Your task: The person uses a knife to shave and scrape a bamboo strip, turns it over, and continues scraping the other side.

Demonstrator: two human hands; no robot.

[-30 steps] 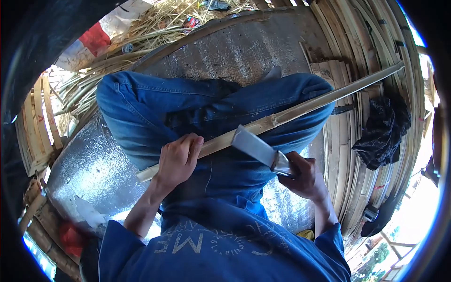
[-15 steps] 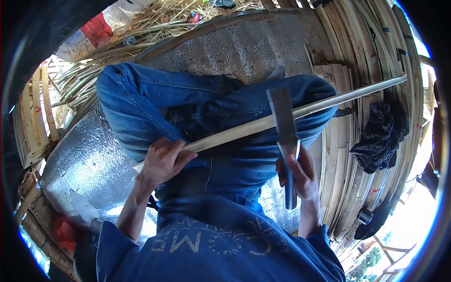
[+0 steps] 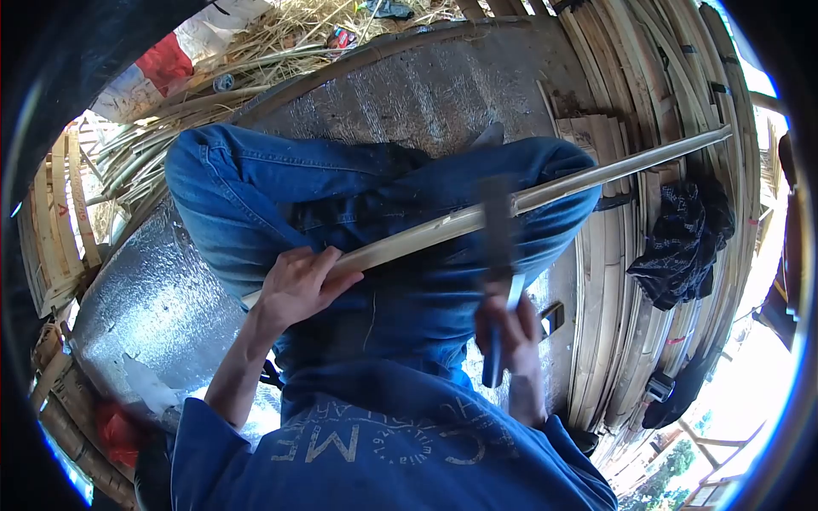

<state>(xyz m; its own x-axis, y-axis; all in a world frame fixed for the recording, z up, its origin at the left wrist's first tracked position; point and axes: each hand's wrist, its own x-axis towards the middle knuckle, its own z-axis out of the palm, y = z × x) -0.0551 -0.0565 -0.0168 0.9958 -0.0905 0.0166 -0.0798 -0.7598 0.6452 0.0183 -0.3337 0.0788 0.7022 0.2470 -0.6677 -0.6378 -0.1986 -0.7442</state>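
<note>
A long split bamboo strip (image 3: 388,247) lies slantwise across the crossed legs in blue jeans, its far end out over the stacked slats on the right. My left hand (image 3: 300,285) is wrapped round its near end, the thumb along the upper face. My right hand (image 3: 509,332) grips the handle of a broad, rectangular-bladed knife (image 3: 497,217). Its dark blade, smeared by motion, points away from me and overlaps the strip near the right thigh. Part of the handle shows below the fist.
Stacked bamboo slats (image 3: 607,281) line the right side, with a crumpled black cloth (image 3: 682,243) on them. A shiny foil mat (image 3: 162,289) covers the floor. Bamboo shavings (image 3: 281,43) heap at the back left. A small dark rectangular object (image 3: 552,317) lies right of my right hand.
My right hand and the knife have moved left, and the blade now looks blurred. The left hand keeps its hold on the strip. The whole view has shifted slightly.
</note>
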